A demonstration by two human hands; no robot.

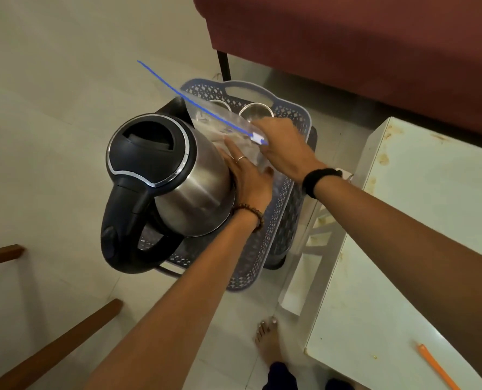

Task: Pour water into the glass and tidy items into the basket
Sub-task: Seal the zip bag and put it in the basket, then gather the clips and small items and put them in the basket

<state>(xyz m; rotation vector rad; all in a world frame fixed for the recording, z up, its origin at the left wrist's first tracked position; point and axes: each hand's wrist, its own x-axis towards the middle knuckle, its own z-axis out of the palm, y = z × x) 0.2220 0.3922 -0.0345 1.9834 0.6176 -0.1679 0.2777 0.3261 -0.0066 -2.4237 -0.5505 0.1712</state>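
Note:
A steel electric kettle (177,175) with a black lid and handle stands in the blue-grey lattice basket (279,229), which rests on a dark stool. My left hand (248,178) lies flat against the kettle's right side, fingers straight. My right hand (282,147) grips a clear zip bag (220,119) with a blue seal strip, holding it over the basket beside the kettle. Two steel cups (255,111) stand at the basket's far end, one partly hidden behind the bag.
A white table (403,249) stands to the right, with an orange pencil (436,367) near its front edge. A maroon sofa (346,52) is behind the basket. Wooden chair rails (51,347) are at lower left. My bare foot (268,342) is on the tiled floor.

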